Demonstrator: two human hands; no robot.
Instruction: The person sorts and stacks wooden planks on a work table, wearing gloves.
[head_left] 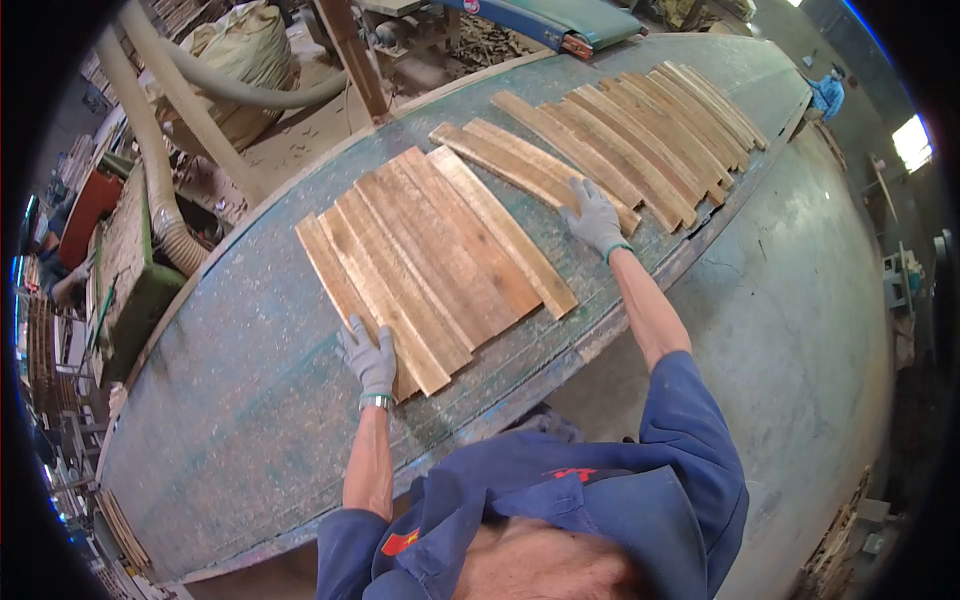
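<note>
Head view: left hand (368,355) in grey glove, fingers flat on the near end of a raft of wooden slats (432,265), gripping nothing. Right hand (595,217), fingers spread, presses a slat in the farther batch (620,135). Slats lie edge to edge on the worn green table (250,400). Dust hose (160,170), sack, concrete floor beyond.

Left hand (368,357) covers the near ends of two slats (430,265); right hand (596,218) hides part of another slat (520,165). Gloves hide the fingers. Hose (165,215) runs off the top edge. Distant blue figure (827,93) too small to read.
</note>
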